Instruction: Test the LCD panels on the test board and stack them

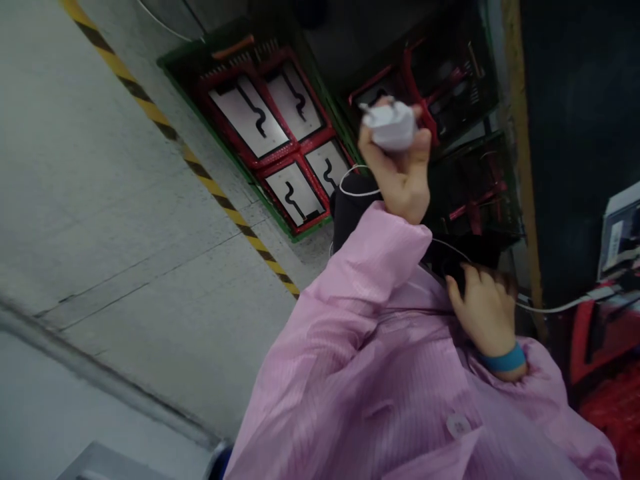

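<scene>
My left hand (403, 177) is raised in front of me, its fingers closed around a white plug-in power adapter (393, 127) with two prongs pointing up and to the left. A thin white cable (357, 193) loops beside the left wrist. Lower right, my right hand (485, 310), with a blue wristband (505, 360), has its fingers bent over dark material. The white cable runs up to these fingers and comes out on their far side. Shadow hides the fingertips and whatever they grip.
A green crate (210, 123) with red dividers holds several white panels bearing black curved strips. Darker crates (470, 73) stand to its right. Yellow-black tape (215, 190) crosses the grey floor (125, 200). At far right are a box (620, 233) and red bins (583, 340).
</scene>
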Demonstrator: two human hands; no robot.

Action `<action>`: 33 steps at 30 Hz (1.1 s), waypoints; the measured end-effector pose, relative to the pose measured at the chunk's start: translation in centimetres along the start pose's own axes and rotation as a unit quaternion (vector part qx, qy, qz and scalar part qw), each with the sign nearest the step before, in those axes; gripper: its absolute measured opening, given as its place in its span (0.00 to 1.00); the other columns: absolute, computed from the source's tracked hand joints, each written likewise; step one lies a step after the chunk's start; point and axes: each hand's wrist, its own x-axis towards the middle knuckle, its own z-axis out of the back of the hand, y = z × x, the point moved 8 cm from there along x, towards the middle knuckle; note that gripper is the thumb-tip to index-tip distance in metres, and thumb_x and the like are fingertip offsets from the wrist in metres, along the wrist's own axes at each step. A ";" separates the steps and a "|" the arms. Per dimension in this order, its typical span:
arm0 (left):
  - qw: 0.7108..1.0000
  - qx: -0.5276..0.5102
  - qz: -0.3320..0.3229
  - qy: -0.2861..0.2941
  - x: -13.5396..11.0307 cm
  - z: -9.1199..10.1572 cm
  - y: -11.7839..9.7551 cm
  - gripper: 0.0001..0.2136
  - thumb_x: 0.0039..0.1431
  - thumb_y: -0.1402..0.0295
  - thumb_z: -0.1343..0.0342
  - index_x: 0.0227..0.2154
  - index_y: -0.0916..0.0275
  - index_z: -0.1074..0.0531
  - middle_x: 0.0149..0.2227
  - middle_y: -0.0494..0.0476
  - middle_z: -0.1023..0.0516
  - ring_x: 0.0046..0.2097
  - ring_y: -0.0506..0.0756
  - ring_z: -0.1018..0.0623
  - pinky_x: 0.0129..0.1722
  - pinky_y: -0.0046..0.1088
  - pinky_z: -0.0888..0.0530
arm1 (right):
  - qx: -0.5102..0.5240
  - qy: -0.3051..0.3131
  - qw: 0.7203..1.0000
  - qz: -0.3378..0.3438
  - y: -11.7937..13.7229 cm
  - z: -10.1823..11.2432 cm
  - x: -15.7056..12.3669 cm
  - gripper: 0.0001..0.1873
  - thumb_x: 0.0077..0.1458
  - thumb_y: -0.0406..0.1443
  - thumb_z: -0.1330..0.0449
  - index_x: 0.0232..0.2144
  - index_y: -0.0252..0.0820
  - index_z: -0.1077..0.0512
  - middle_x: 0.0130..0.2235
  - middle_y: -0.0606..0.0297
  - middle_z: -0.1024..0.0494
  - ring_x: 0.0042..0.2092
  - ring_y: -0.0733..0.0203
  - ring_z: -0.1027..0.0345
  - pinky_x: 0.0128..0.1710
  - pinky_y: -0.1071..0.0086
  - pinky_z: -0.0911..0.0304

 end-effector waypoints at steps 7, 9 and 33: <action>0.974 -0.068 -0.182 -0.114 3.2 4.8 -11.3 0.17 0.75 0.70 0.77 0.60 0.48 0.54 0.62 0.49 0.37 0.69 0.53 0.37 0.66 0.46 0.32 | 0.087 -0.063 0.994 0.030 2.4 2.1 0.5 0.23 0.66 0.41 0.50 0.56 0.33 0.32 0.57 0.43 0.28 0.59 0.36 0.38 0.56 0.40 0.40; 0.990 -0.124 -0.056 -0.031 2.8 3.7 -7.9 0.13 0.76 0.72 0.69 0.57 0.50 0.51 0.59 0.49 0.31 0.63 0.52 0.27 0.64 0.40 0.27 | 0.146 -0.123 0.979 0.069 3.1 3.6 0.3 0.23 0.66 0.38 0.48 0.59 0.35 0.34 0.60 0.44 0.31 0.63 0.37 0.41 0.59 0.43 0.39; 0.948 0.033 0.288 0.133 -2.5 5.0 11.2 0.22 0.61 0.67 0.36 0.56 0.56 0.34 0.44 0.56 0.21 0.42 0.53 0.18 0.49 0.35 0.20 | 0.393 -0.081 0.916 0.010 4.7 -3.2 1.3 0.29 0.65 0.40 0.50 0.66 0.38 0.43 0.63 0.45 0.35 0.66 0.43 0.44 0.65 0.41 0.44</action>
